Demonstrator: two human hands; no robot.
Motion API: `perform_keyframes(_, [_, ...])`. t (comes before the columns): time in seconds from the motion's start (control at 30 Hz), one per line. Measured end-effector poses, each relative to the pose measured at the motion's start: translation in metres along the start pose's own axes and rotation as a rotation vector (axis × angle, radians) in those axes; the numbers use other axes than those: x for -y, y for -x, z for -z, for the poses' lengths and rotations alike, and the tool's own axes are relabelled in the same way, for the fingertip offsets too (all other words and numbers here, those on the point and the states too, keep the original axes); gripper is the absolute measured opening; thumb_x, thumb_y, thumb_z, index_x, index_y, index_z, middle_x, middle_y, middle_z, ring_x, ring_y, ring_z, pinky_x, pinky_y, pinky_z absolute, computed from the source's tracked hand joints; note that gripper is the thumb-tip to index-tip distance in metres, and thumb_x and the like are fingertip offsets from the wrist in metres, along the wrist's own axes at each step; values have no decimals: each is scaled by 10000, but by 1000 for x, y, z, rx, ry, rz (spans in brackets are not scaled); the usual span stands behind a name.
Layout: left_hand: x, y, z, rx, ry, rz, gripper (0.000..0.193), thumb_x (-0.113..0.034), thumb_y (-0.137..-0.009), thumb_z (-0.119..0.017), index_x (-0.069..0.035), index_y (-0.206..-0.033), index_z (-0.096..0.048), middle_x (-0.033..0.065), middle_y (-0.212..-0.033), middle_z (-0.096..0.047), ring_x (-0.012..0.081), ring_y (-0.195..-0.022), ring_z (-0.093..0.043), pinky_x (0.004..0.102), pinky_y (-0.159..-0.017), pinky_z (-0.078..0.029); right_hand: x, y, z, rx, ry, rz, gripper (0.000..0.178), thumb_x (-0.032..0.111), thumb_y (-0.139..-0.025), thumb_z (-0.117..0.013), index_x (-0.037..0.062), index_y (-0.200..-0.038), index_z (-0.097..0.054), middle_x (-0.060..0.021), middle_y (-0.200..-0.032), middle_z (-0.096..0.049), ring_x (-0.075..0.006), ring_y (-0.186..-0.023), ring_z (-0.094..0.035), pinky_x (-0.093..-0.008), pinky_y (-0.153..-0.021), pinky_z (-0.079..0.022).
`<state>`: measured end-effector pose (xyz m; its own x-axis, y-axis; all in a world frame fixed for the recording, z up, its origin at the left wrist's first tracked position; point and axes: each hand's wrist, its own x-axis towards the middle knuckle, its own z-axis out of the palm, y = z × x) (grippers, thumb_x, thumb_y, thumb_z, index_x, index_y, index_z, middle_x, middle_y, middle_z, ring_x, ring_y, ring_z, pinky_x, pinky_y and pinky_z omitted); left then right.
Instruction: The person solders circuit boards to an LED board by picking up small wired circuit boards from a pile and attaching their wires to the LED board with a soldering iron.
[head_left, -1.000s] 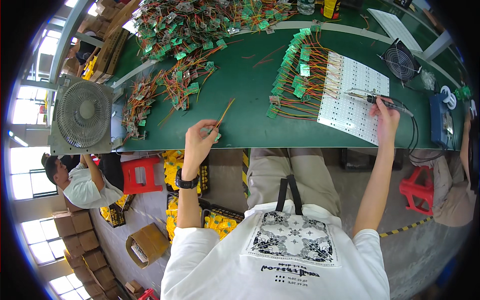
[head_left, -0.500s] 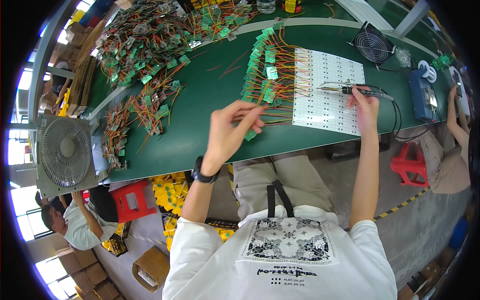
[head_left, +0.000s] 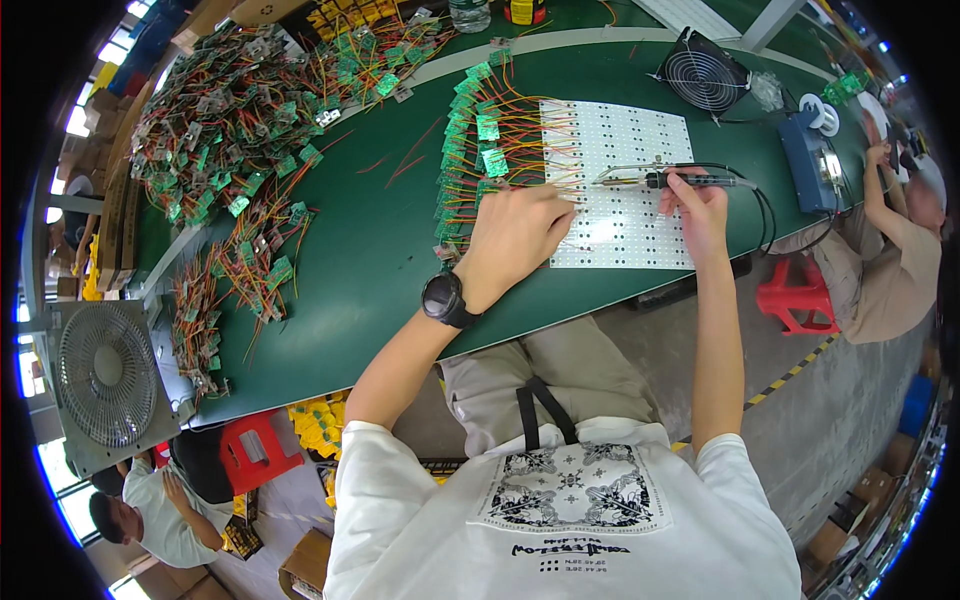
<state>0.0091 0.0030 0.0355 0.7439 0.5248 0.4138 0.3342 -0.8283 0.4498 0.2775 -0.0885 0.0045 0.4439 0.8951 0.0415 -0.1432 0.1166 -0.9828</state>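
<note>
My right hand (head_left: 700, 212) grips a soldering iron (head_left: 655, 181) with a thin metal guide along its top. Its tip points left, over a white perforated panel (head_left: 625, 238). My left hand (head_left: 515, 238), fingers bent and closed, is at the panel's left edge. What the fingers pinch is hidden beneath them. A row of small green circuit boards (head_left: 491, 162) lies beside the panel, and their red and yellow wires (head_left: 520, 145) run onto its left edge. The left hand covers the near end of that row.
A large pile of wired boards (head_left: 235, 120) fills the far left, with smaller bunches (head_left: 265, 265) nearer. At the right are a black fan (head_left: 708, 80), a blue soldering station (head_left: 806, 165) and a solder spool (head_left: 822, 113). A grey fan (head_left: 107, 373) stands left; a co-worker (head_left: 890, 250) sits right.
My left hand has moved from the row of circuit boards to the panel's left edge. The right hand still holds the iron over the panel. The whole view has shifted.
</note>
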Motion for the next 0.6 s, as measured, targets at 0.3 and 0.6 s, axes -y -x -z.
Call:
perform_keyframes(0.3, [8, 11, -10, -62, -50, -21, 75, -158, -803, -679, -90, -814, -710, 47, -713, -591, 265, -560, -586, 383, -487, -447, 3, -9, -3, -150, -116, -45, 172, 67, -882, -665, -52, -1000, -627, -112, -760, -657, -175, -611, -618, -267, -576, -462])
perform_keyframes(0.6, [10, 15, -11, -75, -54, 3, 69, -153, -790, -686, -89, -804, -706, 42, -707, -587, 254, -560, -589, 375, -484, -448, 0, 10, 0, 75, 69, 139, 184, 26, -880, -638, -75, -1029, -601, -129, -806, -650, -186, -643, -633, -287, -587, -491])
